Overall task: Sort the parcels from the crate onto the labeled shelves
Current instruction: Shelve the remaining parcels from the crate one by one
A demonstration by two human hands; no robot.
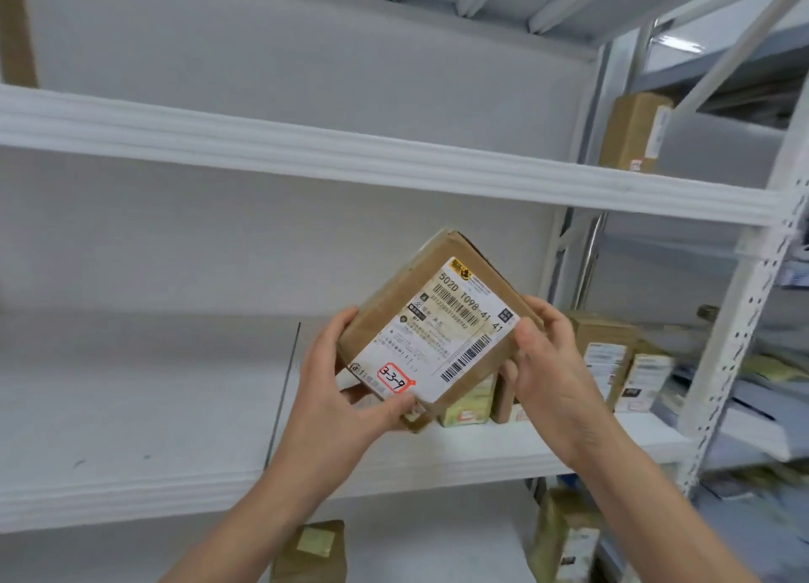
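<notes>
Head view: a brown cardboard parcel [394, 296] is held up in the air in front of the middle shelf [131, 407] of a white rack, tilted so that one corner points up. Both hands grip it. The left hand [346, 385] curls round the lower left edge, with its thumb lying on the bottom corner just under a red-bordered sticker [396, 377] marked 3-3-9. The right hand [551, 363] clasps the right corner, thumb on the front face and fingers wrapped behind. A white shipping label [455, 320] covers most of the front (barcodes and the print 502D 1098-41 are readable). Behind the parcel, standing boxes [604, 355] sit on the right part of the middle shelf. One more box [634, 131] stands on the upper shelf [306, 149] at the right, and two packages [313, 552] show on the level below.
</notes>
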